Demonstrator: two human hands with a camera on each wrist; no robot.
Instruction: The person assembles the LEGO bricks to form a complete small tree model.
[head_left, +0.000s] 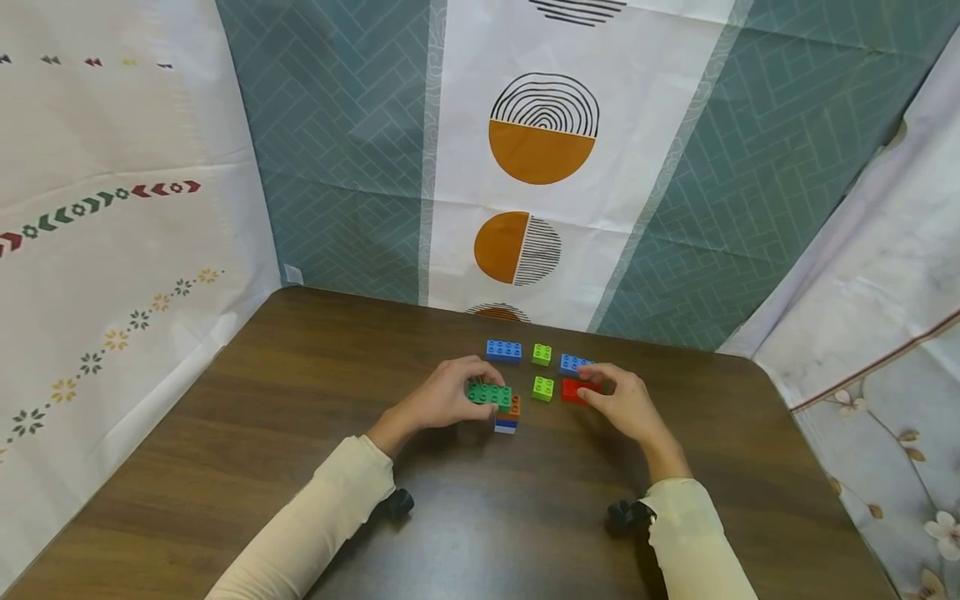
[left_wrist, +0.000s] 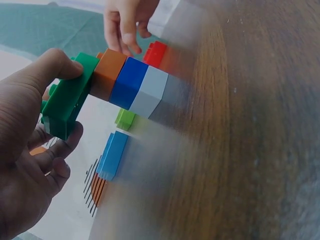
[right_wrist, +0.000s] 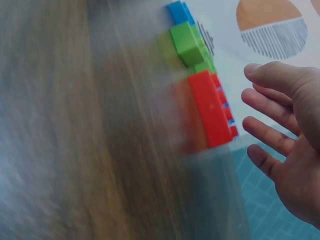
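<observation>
My left hand (head_left: 444, 398) pinches a long green brick (head_left: 489, 396) between thumb and fingers. In the left wrist view the green brick sits at the top of a short stack, its underside right against an orange brick (left_wrist: 106, 76). Below the orange one come a dark blue brick (left_wrist: 127, 84) and a white brick (left_wrist: 150, 90) at the tabletop. My right hand (head_left: 626, 406) hovers over a red brick (head_left: 570, 391), fingers spread. The right wrist view shows a gap between those fingers and the red brick, with nothing held.
Behind the stack lie a blue brick (head_left: 503, 352) and a light green brick (head_left: 542, 354). A second light green brick (head_left: 543, 388) is between the stack and the red brick. Another blue brick (head_left: 573, 364) lies behind the red one, partly covered by my right fingers. The wooden table (head_left: 337, 350) meets hanging cloth at the back.
</observation>
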